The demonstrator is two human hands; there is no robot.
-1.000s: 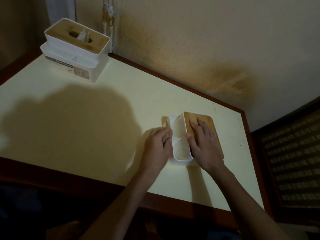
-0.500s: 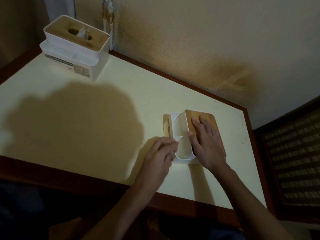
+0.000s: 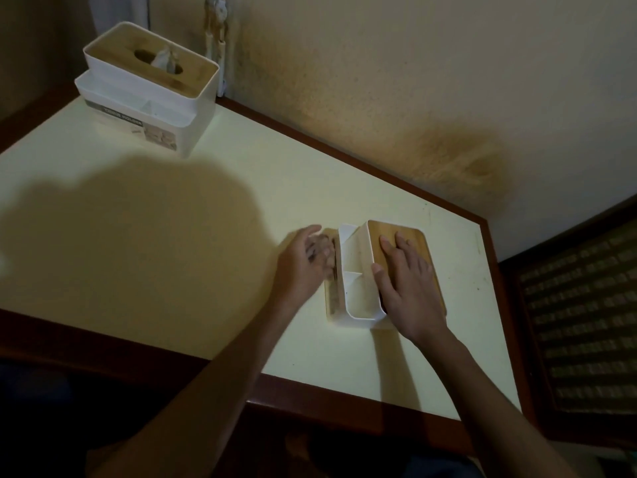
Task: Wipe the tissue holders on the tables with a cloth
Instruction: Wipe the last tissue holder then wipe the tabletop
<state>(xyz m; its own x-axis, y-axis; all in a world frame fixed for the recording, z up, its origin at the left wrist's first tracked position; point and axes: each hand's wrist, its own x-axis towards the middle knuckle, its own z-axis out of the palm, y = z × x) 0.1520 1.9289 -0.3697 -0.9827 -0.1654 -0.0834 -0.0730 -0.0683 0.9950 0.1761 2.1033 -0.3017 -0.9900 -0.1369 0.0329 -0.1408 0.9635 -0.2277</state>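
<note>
On the pale yellow table with its dark wooden edging, a second white tissue holder stands well apart in the far left corner by the rough wall, a tissue poking from its bamboo lid and a label reading "TISSUE HOLDER". Near the right end, the white plastic tissue holder, with smooth rounded compartments, sits under the right hand, spread flat on its bamboo top. The left hand is blurred against its labelled side; I cannot tell its grip.
</note>
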